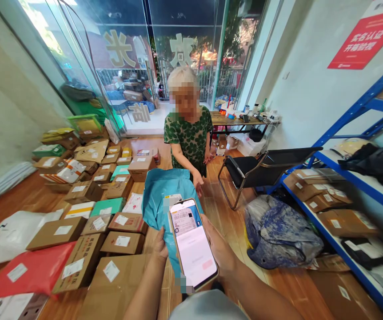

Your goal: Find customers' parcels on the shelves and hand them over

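My left hand is closed on the lower left edge of a blue plastic mailer bag, which is held up in front of me. A white label on the bag is partly covered by a smartphone. My right hand grips that phone along its right side, with the screen facing me. On the screen are a camera picture of a label at the top and a pale panel below. Just beyond the bag, another person's hand reaches toward its right edge; whether it touches cannot be made out.
A person in a green patterned shirt stands in front of me. Cardboard boxes and bags cover the floor at left. At right are a black chair, a crumpled bluish-grey sack and a blue shelf rack. Behind stands a desk.
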{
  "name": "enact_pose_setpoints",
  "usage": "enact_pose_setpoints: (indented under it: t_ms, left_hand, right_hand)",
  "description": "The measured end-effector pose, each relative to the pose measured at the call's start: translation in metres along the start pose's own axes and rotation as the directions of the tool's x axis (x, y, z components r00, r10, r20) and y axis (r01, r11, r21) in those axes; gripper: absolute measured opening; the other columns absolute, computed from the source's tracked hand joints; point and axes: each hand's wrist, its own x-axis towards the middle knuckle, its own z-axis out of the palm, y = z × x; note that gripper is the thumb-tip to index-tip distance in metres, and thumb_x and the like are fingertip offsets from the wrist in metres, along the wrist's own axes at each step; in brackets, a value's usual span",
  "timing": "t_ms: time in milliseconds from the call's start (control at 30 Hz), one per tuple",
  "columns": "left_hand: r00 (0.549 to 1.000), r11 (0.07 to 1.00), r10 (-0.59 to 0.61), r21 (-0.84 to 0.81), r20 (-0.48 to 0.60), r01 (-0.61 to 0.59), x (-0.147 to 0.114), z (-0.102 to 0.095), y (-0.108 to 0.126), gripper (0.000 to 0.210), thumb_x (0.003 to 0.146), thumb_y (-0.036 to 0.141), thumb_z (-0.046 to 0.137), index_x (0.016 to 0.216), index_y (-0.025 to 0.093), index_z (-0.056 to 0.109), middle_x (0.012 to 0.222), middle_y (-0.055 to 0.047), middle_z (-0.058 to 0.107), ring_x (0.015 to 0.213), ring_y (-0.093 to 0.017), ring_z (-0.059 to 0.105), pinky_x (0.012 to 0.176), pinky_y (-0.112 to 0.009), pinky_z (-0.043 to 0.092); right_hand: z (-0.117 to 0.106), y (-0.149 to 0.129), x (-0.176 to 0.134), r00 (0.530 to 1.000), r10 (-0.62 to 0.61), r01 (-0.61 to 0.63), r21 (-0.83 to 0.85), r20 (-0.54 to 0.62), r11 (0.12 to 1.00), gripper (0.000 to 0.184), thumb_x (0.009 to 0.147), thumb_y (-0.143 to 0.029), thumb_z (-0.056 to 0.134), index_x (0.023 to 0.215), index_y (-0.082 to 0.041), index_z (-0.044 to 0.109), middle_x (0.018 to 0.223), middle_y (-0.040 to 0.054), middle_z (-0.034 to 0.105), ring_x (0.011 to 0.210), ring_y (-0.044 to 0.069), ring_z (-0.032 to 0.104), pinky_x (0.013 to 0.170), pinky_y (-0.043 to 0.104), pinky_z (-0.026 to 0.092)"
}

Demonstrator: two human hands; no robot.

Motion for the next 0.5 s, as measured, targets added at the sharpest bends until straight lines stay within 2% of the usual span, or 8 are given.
enact_pose_setpoints:
  t_ms: [100,200,333,433,500]
  left_hand:
    - [1.000,1.000,0.008,0.006,-0.004,-0.008,-0.002,-0.004,0.000,0.056,0.094,0.047,0.029,0.131,0.015,0.054,0.137,-0.012,0.053,0.135,-0.027,0.037,0.117,-0.047,0.007]
    - [1.000,1.000,0.013,0.004,-0.022,-0.013,-0.007,-0.008,-0.002,0.055,0.094,0.046,0.028,0.133,0.014,0.052,0.135,-0.015,0.054,0.134,-0.030,0.038,0.115,-0.053,0.008]
    - [0.998,0.998,0.055,-0.008,-0.032,-0.056,-0.014,-0.017,-0.002,0.051,0.094,0.043,0.033,0.132,0.017,0.054,0.135,-0.015,0.054,0.133,-0.029,0.040,0.114,-0.052,0.010]
    - [0.993,0.993,0.115,-0.022,-0.032,-0.116,-0.016,-0.025,0.002,0.046,0.094,0.040,0.036,0.129,0.020,0.057,0.136,-0.010,0.054,0.130,-0.025,0.045,0.115,-0.047,0.013]
    - [0.987,0.987,0.159,-0.033,-0.036,-0.160,-0.016,-0.030,0.007,0.044,0.094,0.039,0.036,0.128,0.022,0.058,0.133,-0.006,0.057,0.127,-0.022,0.048,0.116,-0.042,0.015]
  right_hand:
    - [0.001,-0.001,0.000,1.000,-0.021,0.020,0.044,0.019,0.999,0.037,0.087,-0.042,0.057,0.117,-0.020,0.057,0.108,0.0067,0.071,0.096,0.021,0.067,0.086,0.035,0.049]
    - [-0.004,0.001,0.007,0.999,0.017,-0.015,0.073,-0.027,0.997,0.031,0.080,-0.031,0.065,0.107,-0.018,0.060,0.098,0.0061,0.074,0.087,0.021,0.069,0.082,0.033,0.050]
    - [-0.020,0.015,0.026,0.979,0.114,-0.090,0.145,-0.167,0.985,0.038,0.072,-0.042,0.071,0.097,-0.014,0.065,0.076,0.0046,0.075,0.070,0.021,0.070,0.077,0.036,0.052]
    - [-0.030,0.027,0.039,0.952,0.181,-0.133,0.202,-0.245,0.970,0.042,0.070,-0.049,0.072,0.093,-0.013,0.066,0.069,0.0044,0.074,0.065,0.020,0.069,0.075,0.036,0.053]
    - [-0.034,0.033,0.045,0.940,0.222,-0.163,0.229,-0.258,0.960,0.043,0.069,-0.051,0.072,0.089,-0.014,0.065,0.066,0.0041,0.073,0.064,0.020,0.069,0.073,0.036,0.053]
